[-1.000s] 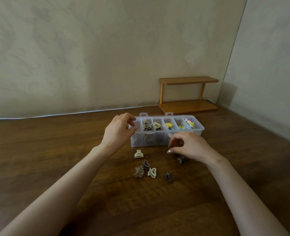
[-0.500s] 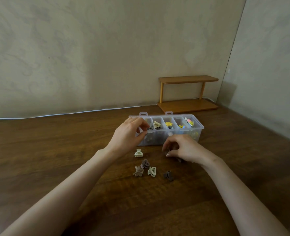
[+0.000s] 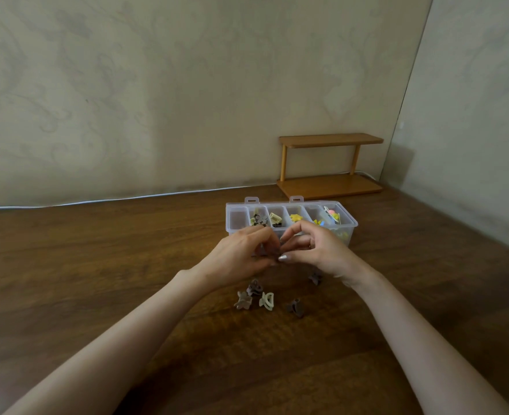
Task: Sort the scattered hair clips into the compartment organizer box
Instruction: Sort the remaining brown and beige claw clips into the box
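Note:
The clear organizer box (image 3: 349, 226) stands open on the wooden table, with beige, brown, yellow and pink clips in its compartments; the leftmost compartment looks empty. My left hand (image 3: 237, 259) and my right hand (image 3: 320, 250) meet just in front of it, fingertips pinched together on a small dark hair clip (image 3: 279, 246) that is mostly hidden. Loose on the table below lie a taupe clip (image 3: 243, 300), a mauve clip (image 3: 254, 286), a cream clip (image 3: 267, 301) and a dark brown clip (image 3: 296, 307). Another brown clip (image 3: 315, 277) peeks out under my right wrist.
A small two-tier wooden shelf (image 3: 331, 167) stands against the wall behind the box at the right. A white cable (image 3: 97, 201) runs along the table's far edge. A side wall closes in on the right.
My left hand came down from the box's left end and my right hand moved left; they now meet. The cream clip that lay near the box is out of sight under my left hand.

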`<state>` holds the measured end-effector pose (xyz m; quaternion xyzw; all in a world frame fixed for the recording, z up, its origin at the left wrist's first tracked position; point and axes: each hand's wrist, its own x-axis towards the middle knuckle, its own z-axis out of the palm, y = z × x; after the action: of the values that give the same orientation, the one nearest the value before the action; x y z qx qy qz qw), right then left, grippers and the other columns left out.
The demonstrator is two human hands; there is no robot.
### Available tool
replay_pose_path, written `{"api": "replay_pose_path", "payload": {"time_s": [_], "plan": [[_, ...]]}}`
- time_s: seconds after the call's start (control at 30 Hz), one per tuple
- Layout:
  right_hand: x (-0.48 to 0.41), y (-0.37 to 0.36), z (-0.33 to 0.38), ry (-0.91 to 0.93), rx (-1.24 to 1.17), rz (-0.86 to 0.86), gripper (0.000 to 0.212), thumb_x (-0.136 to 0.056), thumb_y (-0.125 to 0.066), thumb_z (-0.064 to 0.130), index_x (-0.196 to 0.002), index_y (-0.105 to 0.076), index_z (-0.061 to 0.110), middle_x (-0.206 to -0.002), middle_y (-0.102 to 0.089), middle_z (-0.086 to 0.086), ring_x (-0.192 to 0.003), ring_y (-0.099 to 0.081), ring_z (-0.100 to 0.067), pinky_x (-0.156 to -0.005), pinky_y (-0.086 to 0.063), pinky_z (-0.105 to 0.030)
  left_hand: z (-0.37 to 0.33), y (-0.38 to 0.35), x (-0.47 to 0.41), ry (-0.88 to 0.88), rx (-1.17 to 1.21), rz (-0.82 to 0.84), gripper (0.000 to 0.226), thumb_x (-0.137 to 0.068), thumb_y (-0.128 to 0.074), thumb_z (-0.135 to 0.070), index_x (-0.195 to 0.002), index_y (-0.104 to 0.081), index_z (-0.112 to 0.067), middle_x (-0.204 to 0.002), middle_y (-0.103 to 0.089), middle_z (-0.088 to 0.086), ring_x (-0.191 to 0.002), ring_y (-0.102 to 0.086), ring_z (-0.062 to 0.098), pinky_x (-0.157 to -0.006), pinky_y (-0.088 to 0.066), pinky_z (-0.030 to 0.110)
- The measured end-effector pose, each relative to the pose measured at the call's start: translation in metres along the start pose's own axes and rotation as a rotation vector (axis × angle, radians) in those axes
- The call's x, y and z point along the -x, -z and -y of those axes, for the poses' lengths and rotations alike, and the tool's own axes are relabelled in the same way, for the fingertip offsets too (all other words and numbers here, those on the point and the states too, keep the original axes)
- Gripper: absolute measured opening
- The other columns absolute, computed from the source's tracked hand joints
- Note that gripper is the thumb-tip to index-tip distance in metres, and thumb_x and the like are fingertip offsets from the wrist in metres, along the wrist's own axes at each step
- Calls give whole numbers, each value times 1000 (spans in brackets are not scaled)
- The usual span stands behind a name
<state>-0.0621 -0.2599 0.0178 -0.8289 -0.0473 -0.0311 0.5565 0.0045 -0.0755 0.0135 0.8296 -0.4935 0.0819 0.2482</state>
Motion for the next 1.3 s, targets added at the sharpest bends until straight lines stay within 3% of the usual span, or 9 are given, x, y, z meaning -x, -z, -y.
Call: {"api": "replay_pose_path", "payload": {"time_s": [0.43,0.53,0.7,0.93,1.13,1.3], "plan": [[4,0,7,12,-14,-12,13,-84,-67,15,-95,-61,13,-83,-71,-3,-74,-68,-11,-63,-51,-20,-1,1,2,-33,12,-35,20,-83,-65,-29,-98,-55,-23,-95,-51,-14,-84,-53,3,-71,-53,25],[4,3,6,12,120,-38,11,-85,-65,23,-94,-62,16,-84,-68,2,-72,-65,-9,-60,-48,-19,1,3,1,-29,-8,-53,21,-83,-65,-26,-101,-56,-23,-100,-51,-13,-87,-52,3,-70,-50,20],[3,10,-3,-13,484,-51,15,-82,-69,31,-93,-63,22,-95,-62,6,-91,-57,-8,-76,-48,-22,7,12,0,13,-20,-159,18,-81,-66,-26,-97,-57,-25,-98,-49,-14,-81,-50,1,-65,-44,14],[3,17,-5,-98,734,33,27,-73,-74,47,-92,-62,32,-90,-53,17,-83,-50,1,-61,-36,-17,29,21,-4,234,-3,-432,14,-80,-68,-20,-93,-60,-22,-86,-55,-9,-68,-51,3,-58,-42,17],[3,16,-5,-158,720,93,26,-74,-76,35,-95,-62,29,-86,-57,10,-78,-57,-5,-62,-40,-18,40,16,-4,380,10,-427,22,-83,-65,-17,-104,-58,-18,-87,-62,-6,-73,-55,6,-63,-50,24],[2,11,-5,-148,617,129,19,-78,-75,27,-93,-62,29,-91,-61,7,-81,-60,-5,-63,-44,-18,39,17,-3,380,9,-469,22,-85,-62,-14,-107,-56,-16,-88,-60,-6,-75,-55,9,-67,-51,27]]}}
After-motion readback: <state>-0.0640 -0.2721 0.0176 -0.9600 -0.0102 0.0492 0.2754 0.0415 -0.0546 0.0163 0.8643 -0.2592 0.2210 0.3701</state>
